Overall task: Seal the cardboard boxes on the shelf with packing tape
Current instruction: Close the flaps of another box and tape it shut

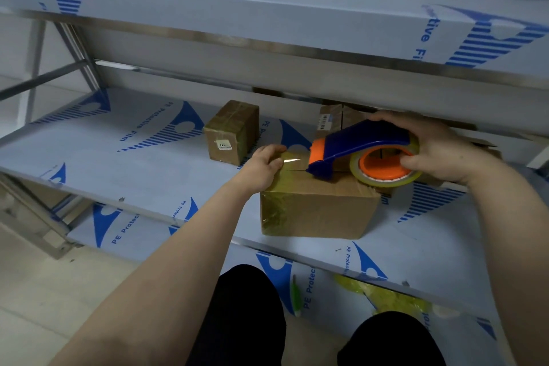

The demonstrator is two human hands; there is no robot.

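a person's left hand (pixel 264 165), fingers bent, pins the free end of a clear tape strip (pixel 292 160) onto the top left edge of a large cardboard box (pixel 315 208). the right hand (pixel 436 151) wraps round the back of a blue and orange tape dispenser (pixel 362 142), thumb by the orange hub and fingers over the blue handle. the dispenser's nose sits on the box's top, aimed at the left hand, and the short glossy strip spans the gap between them.

the box stands at the front edge of the middle shelf (pixel 118 163), straight ahead of the person, long side running left to right. a dark seam shows on its top under the strip, along that same line. its left face is already glossy with tape.

judging from this, the top seam is only begun. the bare stretch of the seam lies to the right of the dispenser, on the right hand's side, so the pull should run rightward along the box's length while the left hand anchors the start.

behind the box to the left stands a small taped box (pixel 231 134), apart from it. directly behind, half hidden under the upper shelf, sits another carton (pixel 332 116) with a barcode label, its top seam looking untaped. below the box, on the bottom shelf, lie a wad of yellowish used tape (pixel 386 297) and a green pen-like thing (pixel 295 297).
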